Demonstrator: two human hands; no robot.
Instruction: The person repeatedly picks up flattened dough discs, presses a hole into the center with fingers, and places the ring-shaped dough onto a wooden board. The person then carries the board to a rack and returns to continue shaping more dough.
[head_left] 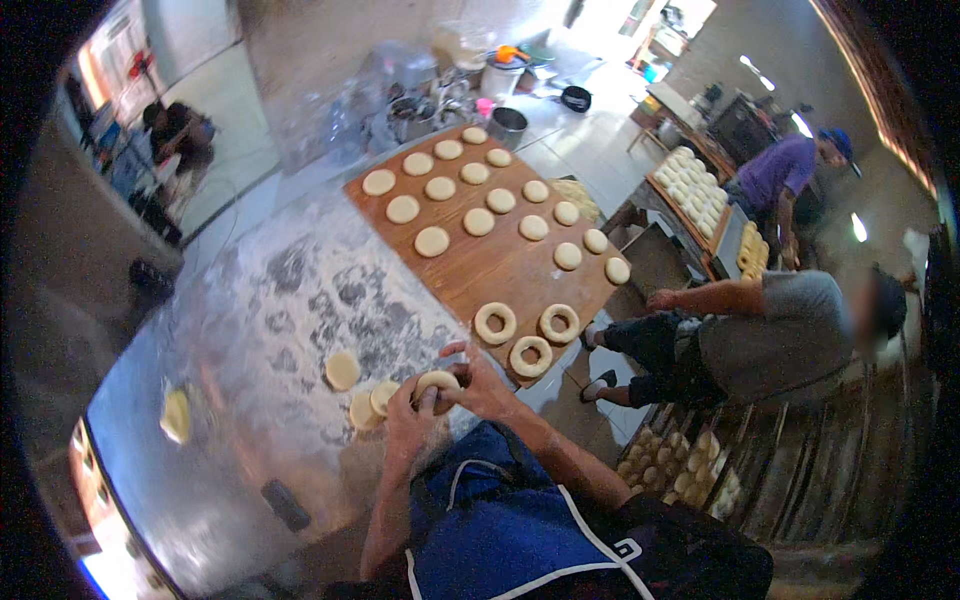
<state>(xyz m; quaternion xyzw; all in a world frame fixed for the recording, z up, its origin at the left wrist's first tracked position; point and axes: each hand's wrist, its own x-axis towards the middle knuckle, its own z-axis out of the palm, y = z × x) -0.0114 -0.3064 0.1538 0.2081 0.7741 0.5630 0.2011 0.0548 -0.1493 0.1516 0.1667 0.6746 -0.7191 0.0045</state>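
Note:
Between my two hands, close in front of my blue apron (520,525), is a pale dough ring (437,379). My left hand (407,422) grips its left side from below, with fingers curled round the edge. My right hand (484,388) closes on its right side. Left of my hands, flat dough discs (342,370) lie on the floured metal table (240,380). Beyond my right hand is a wooden board (480,268), with rows of round dough pieces (432,242) across its far part and three dough rings (530,356) at its near corner.
A dough scrap (176,417) and a small dark object (286,505) lie on the table's left side. To the right stands a person in grey (770,320), with a person in purple (780,170) farther back beside a dough tray (690,190). A rack (780,440) stands lower right.

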